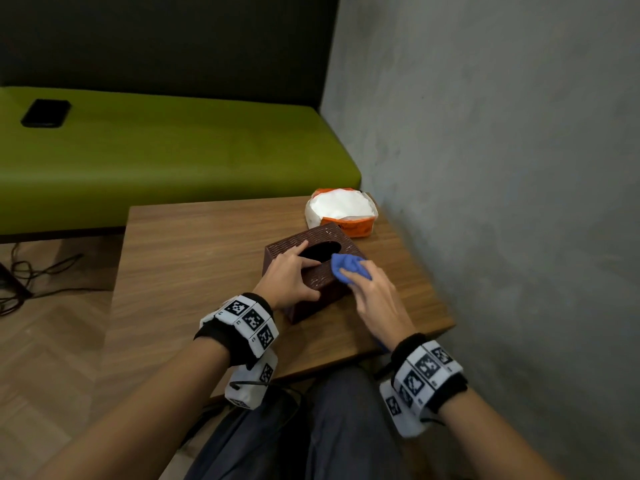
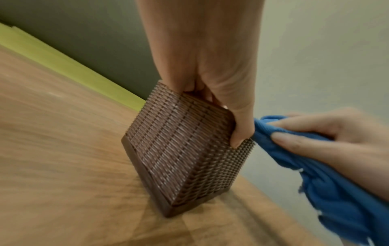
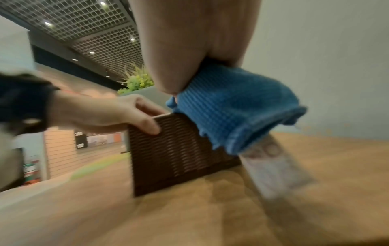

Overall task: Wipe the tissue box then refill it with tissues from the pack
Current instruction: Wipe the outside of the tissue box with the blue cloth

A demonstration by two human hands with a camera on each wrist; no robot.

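Note:
A brown woven tissue box point(image 1: 322, 271) point(image 2: 181, 149) point(image 3: 174, 149) stands on the wooden table point(image 1: 194, 258), its oval top opening dark and empty. My left hand point(image 1: 294, 275) point(image 2: 210, 83) point(image 3: 118, 114) grips the box's near left top corner, thumb on the near side and fingers over the top. My right hand point(image 1: 367, 289) point(image 3: 189, 50) point(image 2: 328, 138) holds a bunched blue cloth point(image 1: 348, 266) point(image 2: 315, 166) point(image 3: 231, 109) against the box's top right edge. An opened orange and white tissue pack point(image 1: 341, 211) with white tissues showing lies just behind the box.
A grey wall point(image 1: 502, 168) runs close along the table's right side. A green bench point(image 1: 156, 150) stands behind the table with a black flat object point(image 1: 46, 113) on it. Cables point(image 1: 31, 271) lie on the floor at left. My knees are under the table's near edge.

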